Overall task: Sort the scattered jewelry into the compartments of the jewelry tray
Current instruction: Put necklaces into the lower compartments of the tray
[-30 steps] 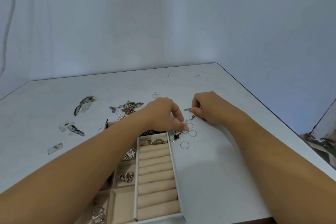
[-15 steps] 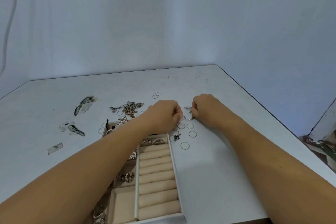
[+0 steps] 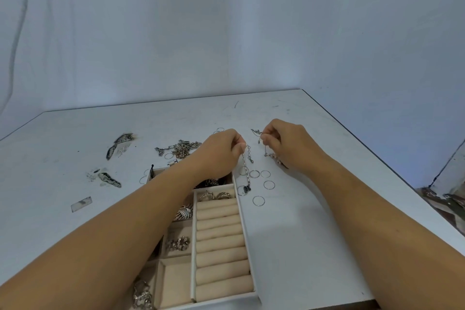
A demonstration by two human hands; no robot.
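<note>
My left hand (image 3: 221, 152) pinches the top of a thin silver chain (image 3: 245, 171) that hangs down to a dark pendant near the tray's far right corner. Lifted just to its right, my right hand (image 3: 286, 146) pinches another small silver chain piece (image 3: 259, 134), with a beaded end trailing under the palm. The beige jewelry tray (image 3: 242, 219) lies below my left forearm. Its ring rolls (image 3: 220, 246) fill the right column, and brooches and earrings sit in the left compartments. Several loose thin rings (image 3: 268, 184) lie on the table right of the tray.
A tangle of chains (image 3: 182, 148) lies left of my left hand. Two more rings (image 3: 219, 130) lie beyond it. Dark peeled patches (image 3: 120, 145) mark the white table (image 3: 314, 221) at the left. The table's right edge drops off near a cluttered floor corner (image 3: 445, 199).
Both hands rose off the table and drew apart. The chain that lay between them now hangs from my left fingers, and my right hand holds a separate piece.
</note>
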